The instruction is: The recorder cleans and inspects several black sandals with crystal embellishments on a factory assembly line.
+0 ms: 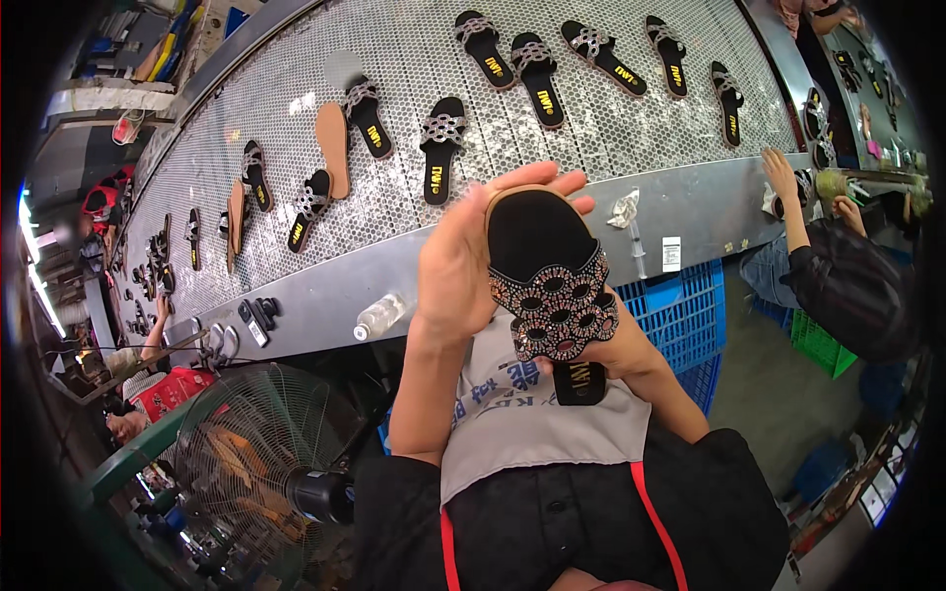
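Gripping a studded black sandal (554, 307), left hand (458, 261) clasping its toe, right hand (623, 345) its middle

The held sandal (554, 295) stands before the metal ledge (317, 305), which offers passage between clear bottle (381, 315) and black objects (262, 311).

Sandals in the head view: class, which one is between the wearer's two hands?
The black sandal at centre, between the left hand and right hand, clear of the patterned belt where many others lie.
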A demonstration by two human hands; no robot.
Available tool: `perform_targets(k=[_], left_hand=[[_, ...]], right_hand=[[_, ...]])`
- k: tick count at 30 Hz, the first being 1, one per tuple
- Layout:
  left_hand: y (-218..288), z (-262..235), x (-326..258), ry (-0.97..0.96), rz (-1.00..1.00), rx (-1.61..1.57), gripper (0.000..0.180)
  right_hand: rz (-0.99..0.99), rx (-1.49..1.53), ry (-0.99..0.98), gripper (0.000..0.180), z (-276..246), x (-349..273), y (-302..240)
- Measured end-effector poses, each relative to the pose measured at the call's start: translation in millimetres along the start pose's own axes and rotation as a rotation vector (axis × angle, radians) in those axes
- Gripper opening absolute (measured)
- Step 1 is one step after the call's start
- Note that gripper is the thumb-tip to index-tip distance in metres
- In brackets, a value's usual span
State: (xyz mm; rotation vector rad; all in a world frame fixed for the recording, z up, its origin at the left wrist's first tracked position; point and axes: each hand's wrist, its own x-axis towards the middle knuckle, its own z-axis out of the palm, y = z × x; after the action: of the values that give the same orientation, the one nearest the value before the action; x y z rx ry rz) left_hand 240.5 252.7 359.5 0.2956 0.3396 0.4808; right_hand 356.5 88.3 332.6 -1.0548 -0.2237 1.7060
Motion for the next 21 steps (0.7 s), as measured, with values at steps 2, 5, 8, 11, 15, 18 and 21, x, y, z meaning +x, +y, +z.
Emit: perform_targets(k=[2, 5, 8, 11, 15, 18, 21], left_hand=[[-1, 2, 3, 0.027, 0.114, 0.37, 0.062], [-7, -22, 7, 0.087, 0.087, 0.223, 0.06], [-7, -74, -6, 0.158, -0.012, 0.237, 0.047], [-34, -108, -25, 0.278, -0.037, 0.25, 0.052], [-101, -169, -69, 0.348, -0.213, 0.331, 0.061], [-158, -207, -108, 0.489, -0.145, 0.272, 0.046], [-205, -248, -136, 0.58, -0.16, 0.11, 0.044]], right_hand=[[0.012, 0.041, 0.034, 0.075, -1, 7, 0], [0.027, 0.034, -0.002, 0.09, -6, 22, 10], [-0.155, -0.254, -0.199, 0.097, -21, 36, 34], [-0.067, 0.229, -0.257, 0.088, -58, 41, 67], [0.0, -0.33, 0.171, 0.05, -60, 48, 135], [0.125, -0.172, 0.271, 0.034, -73, 41, 203], [0.166, 0.08, 0.445, 0.03, -71, 42, 252]])
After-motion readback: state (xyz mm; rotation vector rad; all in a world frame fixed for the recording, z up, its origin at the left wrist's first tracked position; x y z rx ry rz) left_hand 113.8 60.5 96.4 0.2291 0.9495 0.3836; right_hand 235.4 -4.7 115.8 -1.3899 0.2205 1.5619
